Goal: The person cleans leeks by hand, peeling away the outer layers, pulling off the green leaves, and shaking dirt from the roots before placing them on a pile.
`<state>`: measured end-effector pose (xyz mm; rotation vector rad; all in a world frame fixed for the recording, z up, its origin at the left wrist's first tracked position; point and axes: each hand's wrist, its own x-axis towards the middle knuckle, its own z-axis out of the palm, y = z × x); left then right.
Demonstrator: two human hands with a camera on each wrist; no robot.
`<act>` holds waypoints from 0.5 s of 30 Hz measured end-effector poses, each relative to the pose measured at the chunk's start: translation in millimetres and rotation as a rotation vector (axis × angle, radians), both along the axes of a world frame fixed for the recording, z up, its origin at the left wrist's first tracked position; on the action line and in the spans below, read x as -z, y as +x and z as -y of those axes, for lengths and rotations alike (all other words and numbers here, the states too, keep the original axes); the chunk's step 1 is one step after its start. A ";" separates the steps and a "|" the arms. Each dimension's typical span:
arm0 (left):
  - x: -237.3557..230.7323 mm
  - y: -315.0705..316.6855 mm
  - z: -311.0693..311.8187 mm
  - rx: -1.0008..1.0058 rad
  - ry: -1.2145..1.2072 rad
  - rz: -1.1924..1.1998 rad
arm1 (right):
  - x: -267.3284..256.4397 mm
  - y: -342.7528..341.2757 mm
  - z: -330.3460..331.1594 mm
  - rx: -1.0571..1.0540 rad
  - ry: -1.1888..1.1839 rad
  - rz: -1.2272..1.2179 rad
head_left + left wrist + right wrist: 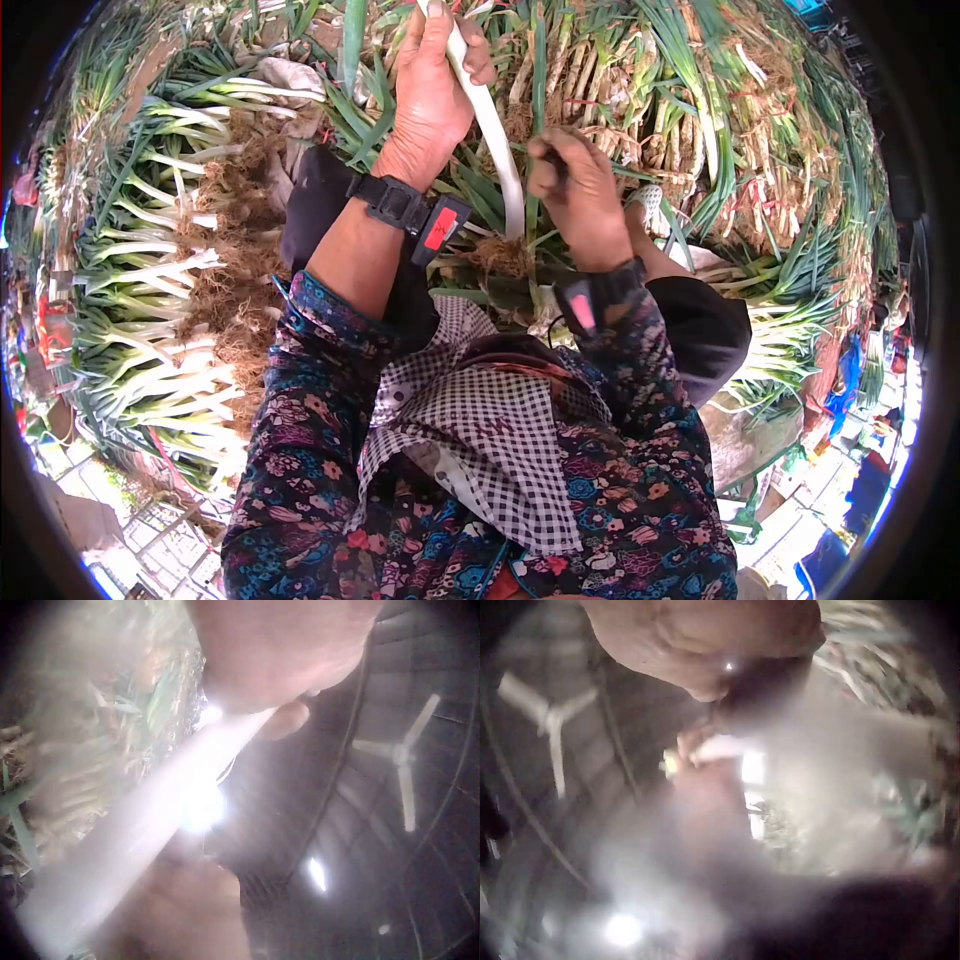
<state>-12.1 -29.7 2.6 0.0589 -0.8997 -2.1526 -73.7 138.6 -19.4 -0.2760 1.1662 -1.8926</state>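
Across a narrow gap from right grip (583, 193), left grip (432, 95) holds a leek (495, 133).

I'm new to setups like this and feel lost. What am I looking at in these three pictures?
There is no machine here: a person works with two bare hands. The round picture comes from a camera on the head, looking down past floral sleeves and a checked cloth. The other two come from cameras strapped to the wrists, so they show the hands close up, partly blurred, with a ceiling fan beyond.

The left hand grips a leek by its white stalk. The right hand is beside the lower stalk; blur hides whether it holds anything. Around them lie more leeks, lined up at the left and piled ahead.
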 end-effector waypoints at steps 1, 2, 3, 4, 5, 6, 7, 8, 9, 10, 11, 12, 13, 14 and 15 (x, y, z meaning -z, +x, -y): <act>1.0 -1.6 4.7 -0.010 -0.008 -0.011 | -7.8 0.2 -15.7 -0.077 -0.088 0.088; 2.1 -1.9 7.3 -0.018 -0.014 -0.021 | -20.5 3.8 -30.0 -0.170 0.039 -0.039; 3.3 -1.3 9.6 -0.017 -0.010 -0.017 | -27.3 5.3 -38.3 -0.264 0.164 -0.170; 3.5 -1.5 12.4 0.010 0.011 -0.048 | -17.5 4.8 -40.1 -0.262 0.167 -0.170; 2.4 -2.2 13.9 0.040 0.030 -0.082 | -0.1 3.8 -42.3 -0.221 0.256 -0.600; 1.7 -3.5 13.9 0.074 0.021 -0.115 | 4.0 4.5 -41.7 -0.167 0.347 -1.029; 7.3 -5.9 15.3 0.018 0.049 -0.059 | 6.9 5.0 -36.9 -0.101 0.349 -1.071; 11.5 -7.4 12.8 -0.095 0.105 0.039 | -2.3 7.5 -27.9 -0.101 0.384 -1.087; 16.0 -11.1 6.6 -0.187 0.166 0.127 | -10.7 9.1 -18.4 -0.101 0.420 -1.102; 26.7 -13.4 6.2 -0.195 0.203 0.151 | 3.2 8.8 -7.7 0.048 0.254 -1.362; 35.5 -14.8 7.3 -0.198 0.241 0.180 | 26.2 2.4 3.8 0.099 0.207 -1.585; 36.1 -14.6 2.5 -0.224 0.250 0.241 | 26.4 5.1 5.2 0.156 0.246 -1.576; 44.4 -12.0 7.9 -0.216 0.188 0.260 | 30.3 8.5 10.5 0.214 0.215 -1.430; 55.3 -8.2 20.5 -0.031 0.119 0.161 | 31.2 13.2 11.9 0.206 0.263 -1.329; 44.3 -7.5 7.7 -0.080 0.187 0.205 | 26.2 17.7 7.9 0.234 0.282 -1.359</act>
